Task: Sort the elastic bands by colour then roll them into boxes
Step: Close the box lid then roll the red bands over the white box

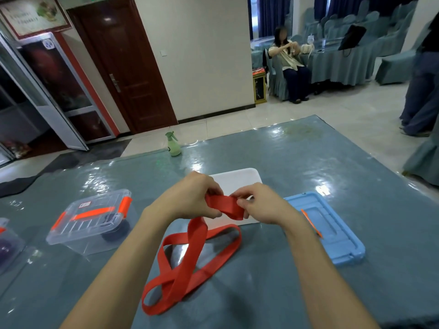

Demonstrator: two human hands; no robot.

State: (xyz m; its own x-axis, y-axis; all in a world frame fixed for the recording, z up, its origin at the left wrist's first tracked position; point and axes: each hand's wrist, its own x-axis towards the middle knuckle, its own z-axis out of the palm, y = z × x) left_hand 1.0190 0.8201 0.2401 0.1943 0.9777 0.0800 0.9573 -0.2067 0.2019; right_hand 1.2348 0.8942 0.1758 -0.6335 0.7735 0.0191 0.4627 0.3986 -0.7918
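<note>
A long red elastic band [190, 262] lies in twisted loops on the table in front of me. Its far end is lifted and folded over between my hands. My left hand [197, 195] grips that end from the left, thumb underneath. My right hand [259, 203] pinches the folded part from the right. Both hands hover over the near edge of a white board [240, 181]. A clear box with orange latches [92, 219] stands at the left, lid on, with a dark roll inside.
A light blue lid [332, 231] with an orange strip lies at the right. Another clear box [7, 245] shows at the far left edge. A green spray bottle [174, 144] stands at the table's far edge. A seated person and covered chairs are in the background.
</note>
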